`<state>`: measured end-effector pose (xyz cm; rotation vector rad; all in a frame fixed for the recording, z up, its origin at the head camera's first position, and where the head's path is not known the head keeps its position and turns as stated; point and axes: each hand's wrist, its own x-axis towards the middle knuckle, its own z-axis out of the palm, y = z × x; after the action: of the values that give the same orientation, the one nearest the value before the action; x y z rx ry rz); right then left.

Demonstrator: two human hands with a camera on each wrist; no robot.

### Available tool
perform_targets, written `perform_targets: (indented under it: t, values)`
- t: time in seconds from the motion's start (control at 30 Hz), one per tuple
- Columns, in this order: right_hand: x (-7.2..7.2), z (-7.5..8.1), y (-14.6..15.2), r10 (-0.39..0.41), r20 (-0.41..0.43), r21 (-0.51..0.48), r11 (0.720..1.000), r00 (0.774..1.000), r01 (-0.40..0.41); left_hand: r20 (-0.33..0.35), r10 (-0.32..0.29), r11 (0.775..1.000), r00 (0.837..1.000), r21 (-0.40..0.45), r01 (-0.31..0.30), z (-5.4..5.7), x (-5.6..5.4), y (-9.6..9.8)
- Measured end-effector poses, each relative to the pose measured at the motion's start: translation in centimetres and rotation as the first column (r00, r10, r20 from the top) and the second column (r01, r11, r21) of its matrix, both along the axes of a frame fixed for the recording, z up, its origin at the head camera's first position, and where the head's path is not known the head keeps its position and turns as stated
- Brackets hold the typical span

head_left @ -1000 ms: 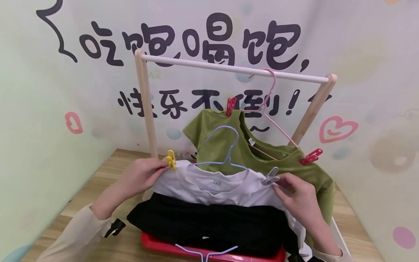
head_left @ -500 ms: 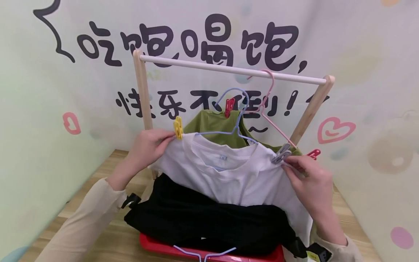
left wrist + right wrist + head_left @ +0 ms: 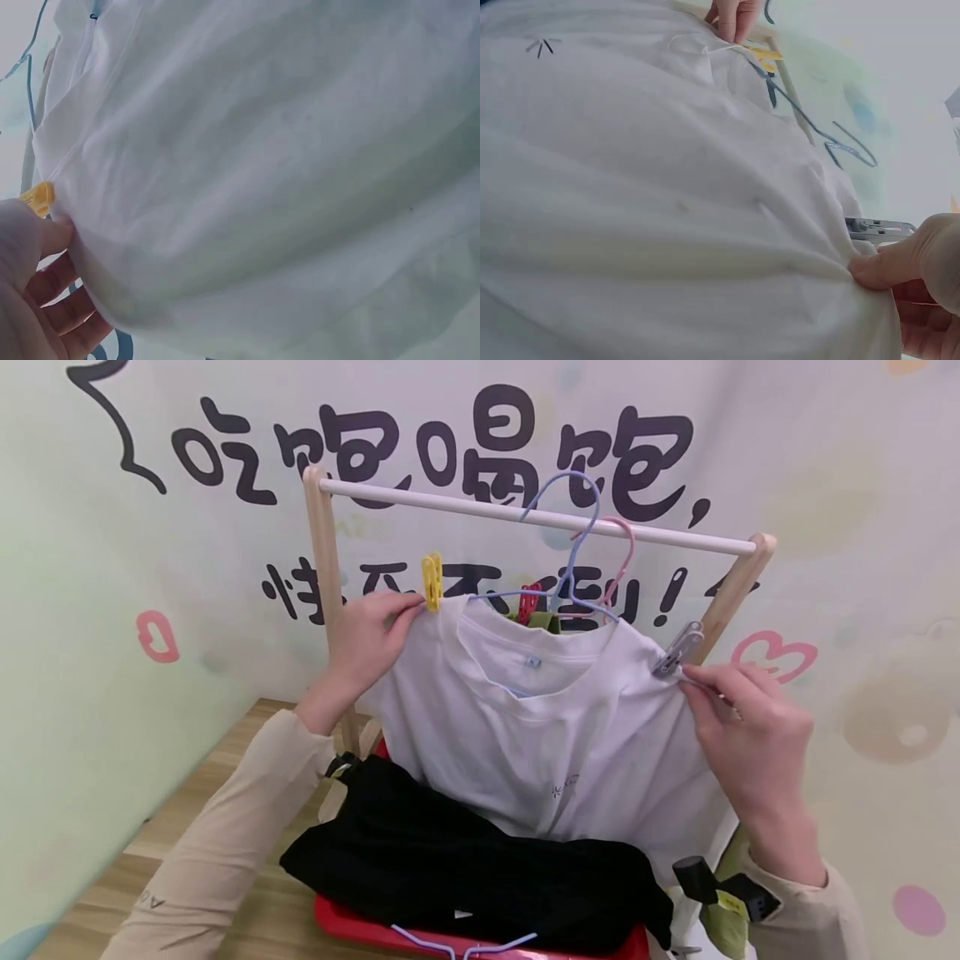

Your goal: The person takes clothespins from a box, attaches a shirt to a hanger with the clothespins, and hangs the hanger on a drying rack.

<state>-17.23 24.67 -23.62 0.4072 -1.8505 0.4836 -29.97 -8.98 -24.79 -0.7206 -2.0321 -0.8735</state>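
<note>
A white T-shirt (image 3: pixel 510 735) hangs spread on a blue hanger (image 3: pixel 573 568), whose hook stands level with the rack's rail. My left hand (image 3: pixel 371 639) pinches the shirt's left shoulder beside a yellow clothespin (image 3: pixel 432 582). On the other side, my right hand (image 3: pixel 753 735) pinches the right shoulder next to a grey clothespin (image 3: pixel 678 649). In the right wrist view the thumb (image 3: pixel 885 266) presses into the cloth below that clothespin. Whether the blue hook touches the rail I cannot tell.
A wooden rack with a white rail (image 3: pixel 450 507) stands behind. From it hangs a pink hanger (image 3: pixel 624 560); its green shirt is mostly hidden. Black folded cloth (image 3: pixel 480 868) lies on a red tray (image 3: pixel 337 920) in front, with another blue hanger (image 3: pixel 457 947) at the near edge.
Both hands have lifted the white shirt and its blue hanger up from above the black cloth to rail height, shifting slightly right. The shirt now covers most of the green one.
</note>
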Motion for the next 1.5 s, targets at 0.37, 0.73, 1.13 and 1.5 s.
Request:
perform_targets:
  t: [0.37,0.73,1.13,1.5]
  values:
    - [-0.9,1.5,0.4,-0.076,0.071,0.044,0.996,0.995,0.073,0.122,0.038,0.996,0.992,0.074,-0.048,1.2,-2.1,1.8]
    - [-0.6,0.5,-0.2,-0.071,0.113,0.134,0.989,0.991,0.056,0.194,0.037,0.999,0.980,0.026,-0.043,-0.3,-2.3,1.0]
    - [-0.7,-1.0,-0.1,-0.065,0.071,0.219,0.975,0.995,0.048,0.255,0.026,0.999,0.967,-0.031,-0.019,-3.1,-2.9,1.2]
    - [2.0,-1.8,2.6,-0.111,0.026,0.078,0.991,0.993,0.109,0.319,0.003,0.997,0.948,-0.073,0.021,-4.0,-1.9,-0.5]
